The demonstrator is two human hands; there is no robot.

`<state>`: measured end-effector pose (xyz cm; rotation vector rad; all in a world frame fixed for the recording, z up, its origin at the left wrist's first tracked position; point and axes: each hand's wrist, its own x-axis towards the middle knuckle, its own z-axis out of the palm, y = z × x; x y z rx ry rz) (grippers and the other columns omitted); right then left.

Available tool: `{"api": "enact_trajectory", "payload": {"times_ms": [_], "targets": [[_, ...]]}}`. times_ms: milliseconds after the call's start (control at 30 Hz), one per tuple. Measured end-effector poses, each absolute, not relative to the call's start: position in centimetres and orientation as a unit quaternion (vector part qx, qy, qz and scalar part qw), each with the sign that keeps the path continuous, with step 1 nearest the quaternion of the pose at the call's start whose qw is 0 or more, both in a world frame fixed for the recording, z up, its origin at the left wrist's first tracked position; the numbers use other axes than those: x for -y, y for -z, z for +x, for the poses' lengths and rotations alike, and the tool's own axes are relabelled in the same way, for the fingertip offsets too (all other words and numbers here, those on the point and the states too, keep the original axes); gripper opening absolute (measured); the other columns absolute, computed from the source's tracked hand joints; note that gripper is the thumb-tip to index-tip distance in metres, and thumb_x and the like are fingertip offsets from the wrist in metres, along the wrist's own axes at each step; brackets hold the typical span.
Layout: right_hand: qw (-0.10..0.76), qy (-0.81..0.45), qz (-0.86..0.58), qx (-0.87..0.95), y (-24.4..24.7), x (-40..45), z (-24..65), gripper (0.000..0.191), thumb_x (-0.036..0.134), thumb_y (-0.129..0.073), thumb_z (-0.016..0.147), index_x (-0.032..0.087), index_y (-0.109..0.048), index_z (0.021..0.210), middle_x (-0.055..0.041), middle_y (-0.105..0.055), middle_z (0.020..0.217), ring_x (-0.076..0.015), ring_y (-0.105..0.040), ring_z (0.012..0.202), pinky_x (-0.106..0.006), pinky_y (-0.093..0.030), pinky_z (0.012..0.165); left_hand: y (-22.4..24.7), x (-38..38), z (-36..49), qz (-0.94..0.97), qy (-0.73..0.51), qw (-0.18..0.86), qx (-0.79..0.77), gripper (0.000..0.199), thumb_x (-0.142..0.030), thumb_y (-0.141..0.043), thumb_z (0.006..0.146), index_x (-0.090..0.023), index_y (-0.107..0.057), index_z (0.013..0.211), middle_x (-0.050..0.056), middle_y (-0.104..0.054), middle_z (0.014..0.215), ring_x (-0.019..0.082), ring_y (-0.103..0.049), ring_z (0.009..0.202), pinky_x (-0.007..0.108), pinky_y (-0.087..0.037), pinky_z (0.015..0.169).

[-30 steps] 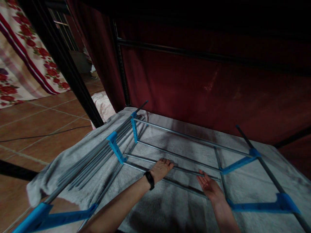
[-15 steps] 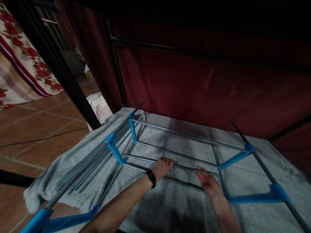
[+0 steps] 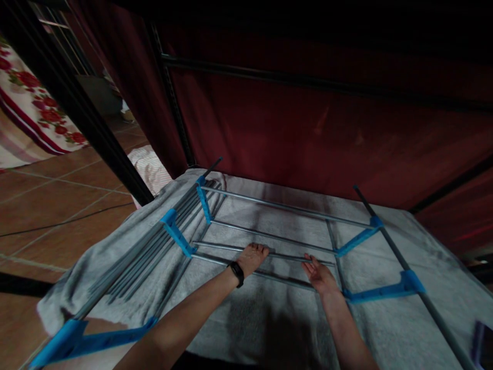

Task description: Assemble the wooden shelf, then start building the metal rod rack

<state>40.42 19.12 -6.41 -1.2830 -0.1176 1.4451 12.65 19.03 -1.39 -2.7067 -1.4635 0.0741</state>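
A loose grey metal tube (image 3: 287, 256) lies level across the middle of a partly built rack with blue plastic brackets (image 3: 177, 232). My left hand (image 3: 252, 258), a dark watch on its wrist, is wrapped over the tube from above. Nearer the tube's right end, my right hand (image 3: 320, 276) holds it palm up between thumb and fingers. Just in front runs a fixed crossbar (image 3: 281, 280), fitted at the left bracket and reaching towards the right bracket (image 3: 385, 293). Two more crossbars (image 3: 277, 236) span the frame behind the tube.
Several spare tubes (image 3: 144, 254) lie bundled on the grey blanket (image 3: 246, 313) at left. A black metal post (image 3: 96, 133) rises at left, and a dark red curtain (image 3: 269, 139) hangs behind. A dark object (image 3: 479, 344) shows at the lower right edge.
The view has shifted slightly, so the rack appears further left and a dark object enters at lower right. Both hands keep their hold on the tube, which has barely moved relative to the rack.
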Motion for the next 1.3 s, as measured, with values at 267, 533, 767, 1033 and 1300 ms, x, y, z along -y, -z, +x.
{"api": "enact_trajectory", "payload": {"times_ms": [267,533,767,1033,1300], "targets": [[0.568,-0.612,-0.548,0.042,6.2,-19.4,40.1,0.009,0.013,-0.065,0.079,0.019,-0.062,0.073,-0.0022,-0.072,0.079,-0.0181,-0.07,0.094,-0.043,-0.051,0.102,1.3,-19.0,12.7,-0.877,-0.034,0.048,0.478,0.025,-0.009,-0.042,0.094,-0.017,-0.058,0.111,0.01,-0.067,0.1,0.021,-0.065,0.092,0.034,-0.047,0.081],[0.573,-0.611,-0.545,0.037,6.3,-19.3,40.0,0.008,0.015,-0.066,0.079,0.019,-0.061,0.073,-0.0018,-0.073,0.079,-0.017,-0.07,0.09,-0.042,-0.051,0.102,1.3,-19.2,12.7,-0.88,-0.043,0.028,0.472,0.027,-0.008,-0.041,0.094,-0.016,-0.058,0.115,0.011,-0.067,0.103,0.022,-0.065,0.094,0.035,-0.048,0.082],[0.576,-0.604,-0.55,0.02,6.3,-19.5,39.9,0.01,0.012,-0.06,0.082,0.019,-0.06,0.075,-0.0016,-0.073,0.076,-0.0145,-0.07,0.076,-0.039,-0.055,0.095,1.2,-19.4,12.6,-0.885,-0.056,0.017,0.462,0.031,-0.007,-0.038,0.094,-0.016,-0.058,0.116,0.012,-0.067,0.106,0.023,-0.064,0.096,0.036,-0.047,0.084],[0.582,-0.612,-0.536,0.015,5.9,-19.4,39.7,0.008,0.012,-0.062,0.081,0.019,-0.063,0.081,-0.0027,-0.075,0.079,-0.0147,-0.071,0.073,-0.032,-0.058,0.084,1.1,-19.6,11.0,-0.873,0.001,-0.07,0.482,0.036,-0.014,-0.039,0.097,-0.019,-0.056,0.128,0.011,-0.066,0.12,0.023,-0.063,0.106,0.038,-0.047,0.093],[0.6,-0.622,-0.503,-0.004,4.7,-18.6,39.9,0.013,0.01,-0.057,0.082,0.02,-0.059,0.075,-0.006,-0.076,0.077,-0.017,-0.072,0.072,-0.034,-0.061,0.077,1.5,-19.7,9.4,-0.859,0.083,-0.172,0.475,0.038,-0.019,-0.04,0.098,-0.022,-0.059,0.131,0.007,-0.066,0.128,0.021,-0.064,0.113,0.034,-0.048,0.098]]}}
